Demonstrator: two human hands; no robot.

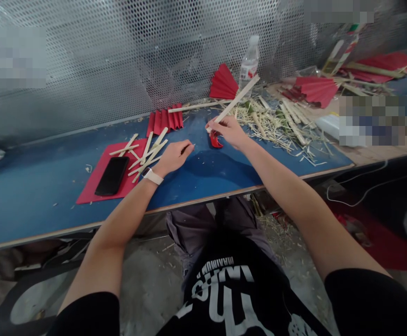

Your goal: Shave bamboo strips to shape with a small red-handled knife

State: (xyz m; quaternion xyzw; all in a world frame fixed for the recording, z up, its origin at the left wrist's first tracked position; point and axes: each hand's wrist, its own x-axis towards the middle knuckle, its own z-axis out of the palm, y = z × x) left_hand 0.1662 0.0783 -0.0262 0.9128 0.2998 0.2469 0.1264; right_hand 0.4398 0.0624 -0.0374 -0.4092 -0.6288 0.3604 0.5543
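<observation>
My right hand [229,131] pinches the lower end of a pale flat strip of wood or bamboo [240,96], which slants up and to the right above the blue table [203,175]. Just below that hand lies a red, curved object [215,140], partly covered, so its kind is unclear. My left hand [174,156] is closed, its fingers curled in; whatever they hold, if anything, is hidden. Beside it, several short pale strips [149,154] lie crossed over a red sheet [87,189]. A black phone [112,176] rests on that sheet.
A pleated red paper [164,122] and a red fan [223,82] stand near the perforated metal panel [119,60]. A water bottle [250,63] is behind a heap of shavings [259,122]. Another red fan [317,91] lies at right. The table's front edge runs below my forearms.
</observation>
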